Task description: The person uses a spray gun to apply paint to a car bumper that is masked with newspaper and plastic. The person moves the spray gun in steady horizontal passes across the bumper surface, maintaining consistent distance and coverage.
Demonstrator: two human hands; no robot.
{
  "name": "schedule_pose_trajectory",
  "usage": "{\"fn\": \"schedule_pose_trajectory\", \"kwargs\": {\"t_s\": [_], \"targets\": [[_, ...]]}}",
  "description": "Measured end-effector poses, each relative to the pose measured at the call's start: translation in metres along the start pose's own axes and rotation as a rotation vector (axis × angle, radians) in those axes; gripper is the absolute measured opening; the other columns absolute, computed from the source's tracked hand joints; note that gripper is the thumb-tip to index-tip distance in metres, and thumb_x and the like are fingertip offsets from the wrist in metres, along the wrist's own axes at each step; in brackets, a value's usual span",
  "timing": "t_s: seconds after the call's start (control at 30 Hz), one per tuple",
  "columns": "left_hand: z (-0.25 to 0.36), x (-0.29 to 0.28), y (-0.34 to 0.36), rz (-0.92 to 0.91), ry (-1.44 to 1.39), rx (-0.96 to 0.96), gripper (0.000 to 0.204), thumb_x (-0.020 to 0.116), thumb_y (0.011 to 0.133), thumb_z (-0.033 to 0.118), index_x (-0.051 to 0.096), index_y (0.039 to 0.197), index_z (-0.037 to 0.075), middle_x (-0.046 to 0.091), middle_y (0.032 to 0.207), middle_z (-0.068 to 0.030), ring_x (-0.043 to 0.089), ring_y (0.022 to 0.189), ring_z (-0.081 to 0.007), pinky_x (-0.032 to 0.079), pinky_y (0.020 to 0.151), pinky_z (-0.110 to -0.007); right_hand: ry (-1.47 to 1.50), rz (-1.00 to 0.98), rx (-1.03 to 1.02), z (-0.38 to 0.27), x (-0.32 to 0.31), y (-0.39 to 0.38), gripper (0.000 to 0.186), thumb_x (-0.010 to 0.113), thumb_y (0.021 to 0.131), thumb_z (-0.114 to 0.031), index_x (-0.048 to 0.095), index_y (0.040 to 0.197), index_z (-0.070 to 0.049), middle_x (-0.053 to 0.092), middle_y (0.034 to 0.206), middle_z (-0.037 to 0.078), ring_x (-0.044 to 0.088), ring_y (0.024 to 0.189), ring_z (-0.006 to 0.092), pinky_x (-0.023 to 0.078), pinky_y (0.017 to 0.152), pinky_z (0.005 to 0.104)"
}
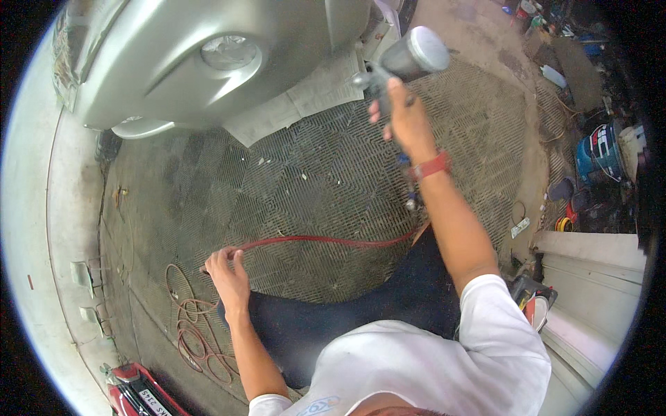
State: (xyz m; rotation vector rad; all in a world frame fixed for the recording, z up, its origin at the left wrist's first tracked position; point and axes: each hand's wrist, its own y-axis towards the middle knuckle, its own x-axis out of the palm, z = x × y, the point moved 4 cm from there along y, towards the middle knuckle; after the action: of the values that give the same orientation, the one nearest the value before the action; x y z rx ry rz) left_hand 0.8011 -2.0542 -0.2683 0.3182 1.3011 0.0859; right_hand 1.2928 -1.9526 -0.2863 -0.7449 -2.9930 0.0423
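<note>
My right hand (409, 118) is wrapped round the spray gun (401, 62) — held over the floor (333, 180), off the silver bumper's (298, 59) right end, nozzle leftward, cup slanting up-right. It's the nearer hand; my left hand (227, 274) grips the red hose (312, 239), which runs rightward.

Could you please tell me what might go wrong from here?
The spray gun in the right hand is tilted, so any liquid in its cup might leak. A careless swing could knock it against the nearby silver bumper. The red hose runs from the left hand across the person's front, and loose hose loops lie on the floor, so either might snag or trip someone.
</note>
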Motion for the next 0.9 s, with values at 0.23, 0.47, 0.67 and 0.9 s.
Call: {"fn": "schedule_pose_trajectory", "kwargs": {"t_s": [0.23,0.47,0.67,0.9], "targets": [[0.082,-0.039,0.002,0.063,-0.05,0.072,0.012,0.073,0.103,0.013,0.071,0.11,0.003,0.068,0.106,-0.0119,0.059,0.112,-0.0363,0.045,0.106,-0.051,-0.065,0.263,-0.124,-0.043,-0.105,0.116,0.071,0.048,0.113,-0.065,0.075,0.119,0.001,0.077,0.087,0.01,0.074,0.073,0.0184,0.051,0.05,0.0315],[0.102,-0.066,0.0,0.121,-0.014,0.111,0.011,0.074,0.1,0.009,0.071,0.109,0.003,0.067,0.106,-0.0111,0.059,0.113,-0.0358,0.044,0.106,-0.051,-0.172,0.164,-0.159,-0.088,-0.105,0.108,0.072,0.047,0.113,-0.064,0.073,0.127,0.002,0.078,0.086,0.01,0.073,0.069,0.0174,0.052,0.05,0.0326],[0.083,-0.075,-0.007,0.16,0.004,0.121,0.012,0.074,0.098,0.01,0.071,0.108,0.004,0.068,0.107,-0.0119,0.058,0.115,-0.037,0.043,0.109,-0.052,-0.056,-0.108,-0.083,-0.09,-0.026,-0.019,0.065,0.051,0.114,-0.06,0.078,0.11,-0.001,0.074,0.077,0.007,0.066,0.057,0.017,0.052,0.053,0.0327],[0.059,-0.047,-0.011,0.175,-0.017,0.155,0.015,0.076,0.097,0.01,0.072,0.111,0.004,0.067,0.109,-0.0135,0.058,0.118,-0.0383,0.043,0.111,-0.054,0.022,-0.521,-0.119,-0.113,0.033,-0.075,0.056,0.049,0.118,-0.051,0.075,0.118,-0.001,0.075,0.088,0.006,0.067,0.068,0.0116,0.051,0.051,0.0274]]}}
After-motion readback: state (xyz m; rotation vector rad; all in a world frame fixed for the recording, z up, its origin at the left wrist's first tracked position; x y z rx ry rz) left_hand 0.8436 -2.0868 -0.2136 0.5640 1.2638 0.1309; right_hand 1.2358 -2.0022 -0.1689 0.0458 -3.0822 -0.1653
